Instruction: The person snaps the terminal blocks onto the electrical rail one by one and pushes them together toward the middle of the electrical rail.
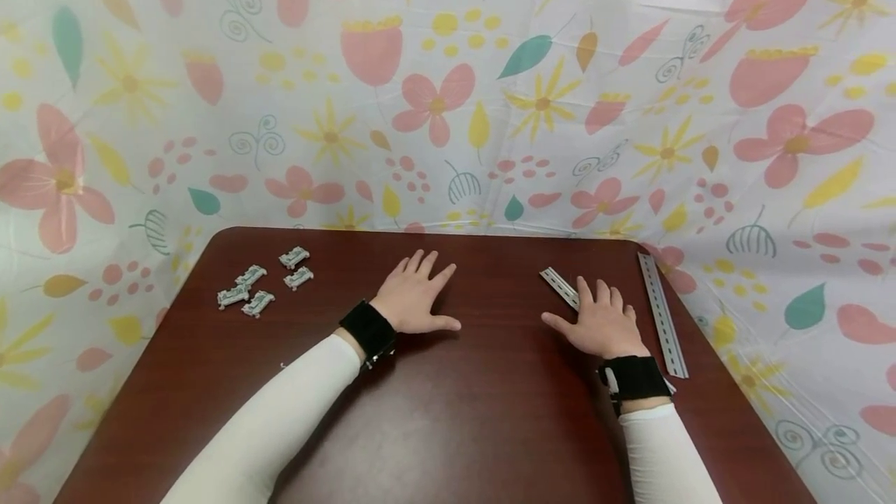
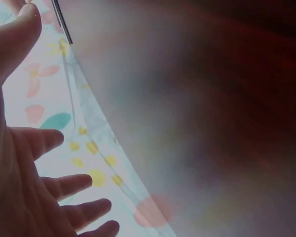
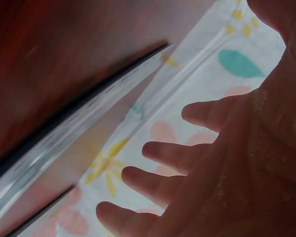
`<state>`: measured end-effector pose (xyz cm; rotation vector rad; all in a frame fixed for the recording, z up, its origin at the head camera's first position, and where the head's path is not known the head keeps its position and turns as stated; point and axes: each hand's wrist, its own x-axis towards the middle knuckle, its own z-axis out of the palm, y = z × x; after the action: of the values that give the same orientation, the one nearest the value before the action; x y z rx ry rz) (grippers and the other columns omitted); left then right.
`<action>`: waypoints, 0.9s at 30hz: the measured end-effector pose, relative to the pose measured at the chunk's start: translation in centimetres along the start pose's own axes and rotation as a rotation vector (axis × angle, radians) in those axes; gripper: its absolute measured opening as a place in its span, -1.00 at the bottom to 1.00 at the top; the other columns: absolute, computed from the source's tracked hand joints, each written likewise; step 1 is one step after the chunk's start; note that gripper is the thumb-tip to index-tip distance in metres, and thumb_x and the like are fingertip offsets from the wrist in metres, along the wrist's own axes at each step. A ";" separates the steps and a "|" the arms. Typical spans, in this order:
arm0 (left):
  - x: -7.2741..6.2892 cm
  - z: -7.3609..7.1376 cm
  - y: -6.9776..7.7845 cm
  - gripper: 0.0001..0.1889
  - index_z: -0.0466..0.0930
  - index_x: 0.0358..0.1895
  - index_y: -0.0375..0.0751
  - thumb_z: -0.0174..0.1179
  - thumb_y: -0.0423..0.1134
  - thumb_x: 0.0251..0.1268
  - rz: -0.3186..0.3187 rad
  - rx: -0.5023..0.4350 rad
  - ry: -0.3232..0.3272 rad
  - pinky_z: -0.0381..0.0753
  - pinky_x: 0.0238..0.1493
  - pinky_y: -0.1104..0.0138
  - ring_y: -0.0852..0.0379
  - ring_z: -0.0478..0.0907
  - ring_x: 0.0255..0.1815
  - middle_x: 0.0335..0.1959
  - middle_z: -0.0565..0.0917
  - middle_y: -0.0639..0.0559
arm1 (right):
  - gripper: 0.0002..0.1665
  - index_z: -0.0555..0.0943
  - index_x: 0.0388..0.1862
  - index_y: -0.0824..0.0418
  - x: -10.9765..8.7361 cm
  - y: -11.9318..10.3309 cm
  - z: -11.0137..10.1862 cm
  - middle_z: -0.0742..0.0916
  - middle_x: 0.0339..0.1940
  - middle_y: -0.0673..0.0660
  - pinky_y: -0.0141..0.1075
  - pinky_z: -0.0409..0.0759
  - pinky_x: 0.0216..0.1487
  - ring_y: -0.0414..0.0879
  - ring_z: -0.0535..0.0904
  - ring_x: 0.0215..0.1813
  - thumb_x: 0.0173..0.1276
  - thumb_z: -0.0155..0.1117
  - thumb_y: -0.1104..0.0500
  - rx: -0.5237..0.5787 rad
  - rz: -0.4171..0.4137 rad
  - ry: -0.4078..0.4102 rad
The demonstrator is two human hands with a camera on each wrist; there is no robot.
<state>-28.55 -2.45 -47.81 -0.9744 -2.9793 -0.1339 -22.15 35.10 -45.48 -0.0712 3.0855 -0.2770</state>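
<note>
My left hand (image 1: pixel 413 298) is over the middle of the dark table, palm down with fingers spread and nothing in its grasp. My right hand (image 1: pixel 600 323) hovers palm down over a short slotted metal rail (image 1: pixel 560 288), its fingers spread too. The hand and wrist hide much of that rail. In the right wrist view the near rail (image 3: pixel 79 123) runs diagonally beside the fingertips, not held. A second slotted metal rail (image 1: pixel 663 316), longer in view, lies right of the right hand. Several small grey clip-like blocks (image 1: pixel 257 303) lie in a loose group at the far left.
The brown table (image 1: pixel 448 426) has rounded back corners. Behind it and at both sides hangs a floral-print sheet (image 1: pixel 448 99), close to the table's edges. Black bands (image 1: pixel 369 330) are strapped round both wrists.
</note>
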 end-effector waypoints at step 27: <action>9.4 0.2 7.8 0.15 0.07 0.86 0.12 0.12 0.68 0.39 0.129 0.129 -0.074 0.24 0.70 -0.02 -0.19 0.18 0.77 0.79 0.20 -0.17 | 0.15 0.37 0.55 0.59 -1.7 3.5 -2.5 0.44 0.34 0.75 0.48 0.55 0.22 0.68 0.45 0.30 0.38 0.60 -0.22 0.014 0.134 -0.235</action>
<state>-31.55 9.33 -47.08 -1.1756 -2.9337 0.0948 -20.73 39.05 -43.55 0.0962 2.8383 -0.2634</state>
